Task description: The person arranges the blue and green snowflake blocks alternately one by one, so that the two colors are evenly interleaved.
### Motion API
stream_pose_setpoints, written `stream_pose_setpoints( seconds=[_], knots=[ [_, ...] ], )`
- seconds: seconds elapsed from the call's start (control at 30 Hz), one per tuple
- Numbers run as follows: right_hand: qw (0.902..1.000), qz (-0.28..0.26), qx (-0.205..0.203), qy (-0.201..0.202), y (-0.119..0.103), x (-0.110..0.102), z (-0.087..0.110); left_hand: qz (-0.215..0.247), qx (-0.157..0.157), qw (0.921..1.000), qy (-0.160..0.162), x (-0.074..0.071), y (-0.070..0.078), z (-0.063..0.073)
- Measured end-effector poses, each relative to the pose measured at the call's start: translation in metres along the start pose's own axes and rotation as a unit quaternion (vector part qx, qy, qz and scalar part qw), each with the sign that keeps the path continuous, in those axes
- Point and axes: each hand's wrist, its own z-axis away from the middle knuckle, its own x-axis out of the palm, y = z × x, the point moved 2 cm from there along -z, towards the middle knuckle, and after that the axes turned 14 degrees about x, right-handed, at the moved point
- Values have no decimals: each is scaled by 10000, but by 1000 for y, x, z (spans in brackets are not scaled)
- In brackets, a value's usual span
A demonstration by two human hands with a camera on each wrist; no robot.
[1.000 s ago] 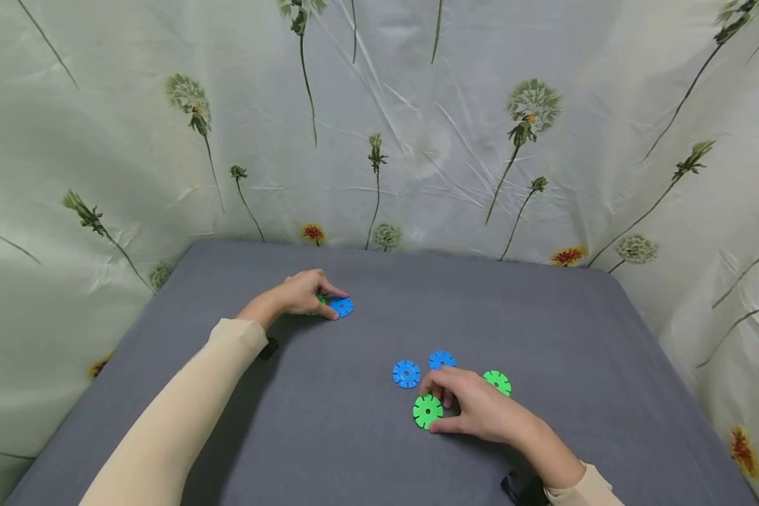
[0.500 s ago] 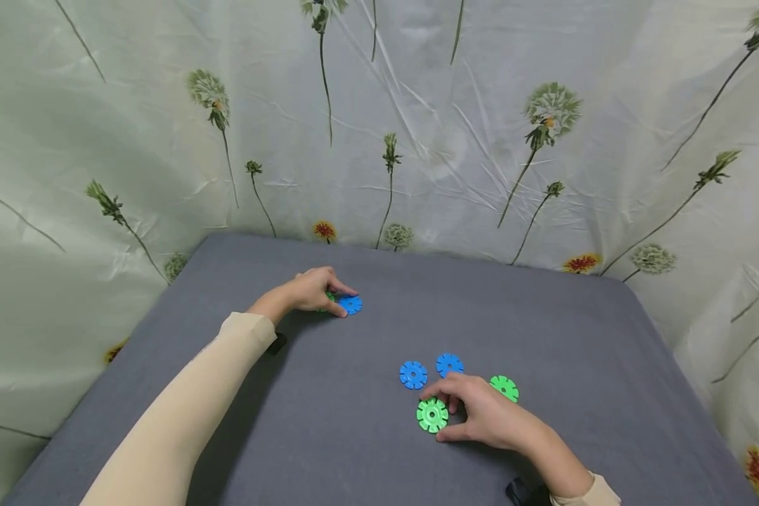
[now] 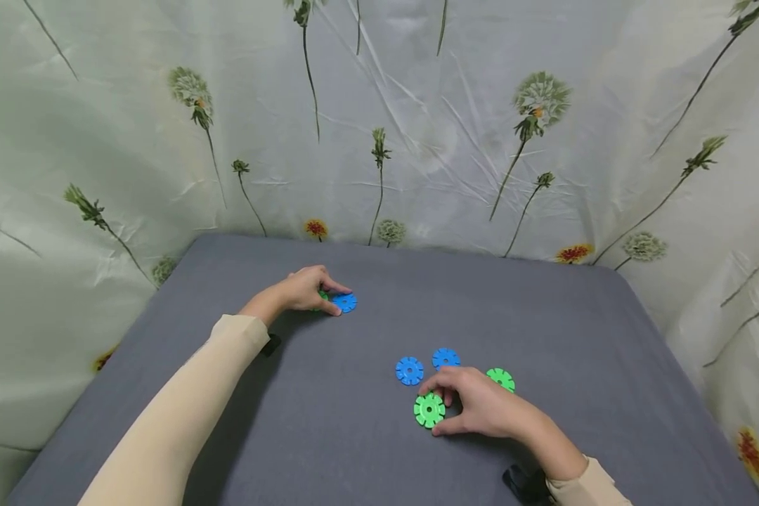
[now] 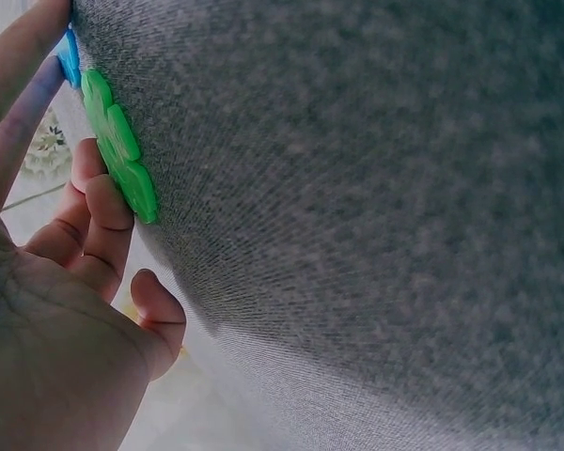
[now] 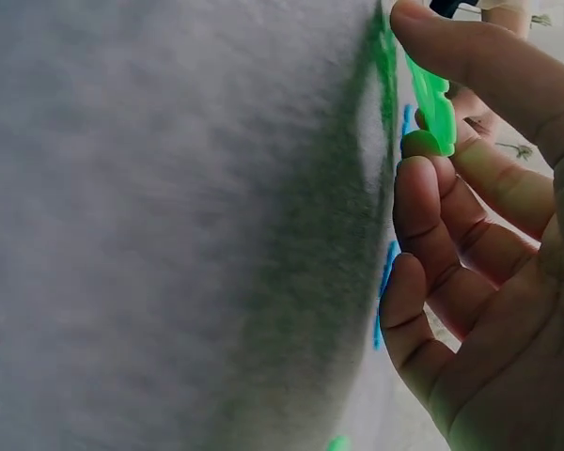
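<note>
At the far left of the table, my left hand (image 3: pixel 306 289) pinches a blue notched plastic disc (image 3: pixel 346 303) by its edges, between thumb and index finger. A green notched disc (image 4: pixel 117 141) lies on the cloth by that hand's other fingers, mostly hidden from the head view. Nearer the front, my right hand (image 3: pixel 483 406) holds another green disc (image 3: pixel 429 410) between thumb and fingertips. In the right wrist view this green disc (image 5: pixel 434 105) is tilted and a little off the cloth. Two blue discs (image 3: pixel 409 371) and a green disc (image 3: pixel 500 379) lie around the right hand.
A grey cloth (image 3: pixel 329 422) covers the table. Behind it and along both sides hangs a pale curtain (image 3: pixel 430 140) printed with dandelions. Each wrist carries a small black device (image 3: pixel 523 483).
The head view has swayed slightly right and back. Both hands keep their hold on their discs, and the green disc in the right hand has tilted slightly.
</note>
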Motion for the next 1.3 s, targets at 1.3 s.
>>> stream_pose_setpoints(
  seconds=[1.3],
  knots=[
    [9940,-133,725,806,-28,-49,-138,-226,-55,9997,76,3,6,4]
  ],
)
